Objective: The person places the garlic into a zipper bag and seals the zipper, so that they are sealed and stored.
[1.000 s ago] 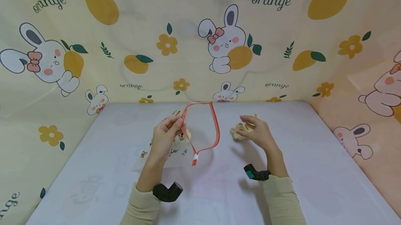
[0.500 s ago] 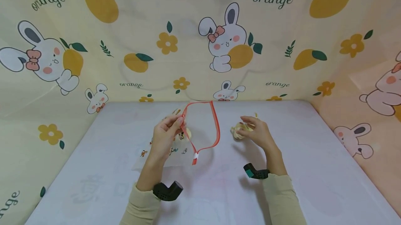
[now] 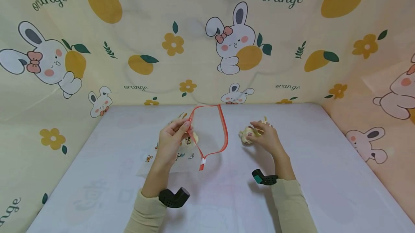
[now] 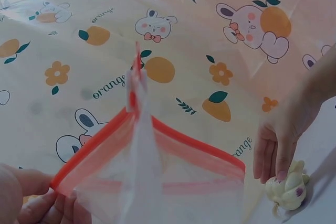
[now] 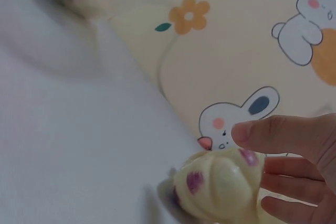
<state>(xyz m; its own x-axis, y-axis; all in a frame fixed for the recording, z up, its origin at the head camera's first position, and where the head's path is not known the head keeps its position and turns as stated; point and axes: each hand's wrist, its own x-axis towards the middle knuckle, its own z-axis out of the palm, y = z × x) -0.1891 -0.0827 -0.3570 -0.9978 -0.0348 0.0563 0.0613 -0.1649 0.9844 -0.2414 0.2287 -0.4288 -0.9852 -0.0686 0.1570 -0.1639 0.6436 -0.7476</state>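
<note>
My left hand (image 3: 170, 139) pinches the red zip edge of a clear plastic bag (image 4: 194, 203) printed with small pictures, its mouth spread into a wide loop. A pale garlic bulb (image 3: 195, 138) shows through the bag. On the right, my right hand (image 3: 266, 135) is around another garlic bulb (image 5: 220, 187) with purple patches, low over the table. The thumb (image 5: 262, 132) lies above this bulb and the fingers extend straight along its far side. Part of a further pale, stemmed bulb (image 3: 265, 119) shows behind the right hand, mostly hidden.
The white tabletop (image 3: 227, 197) ends at the back against a hanging cloth (image 3: 194, 45) printed with rabbits and oranges, which also covers both sides. A black wrist camera (image 3: 173, 197) sits on the left wrist, another camera (image 3: 264, 178) on the right.
My right hand has shifted slightly to the right, so more of the garlic bulb and the one behind it shows. The left hand and bag stay in place.
</note>
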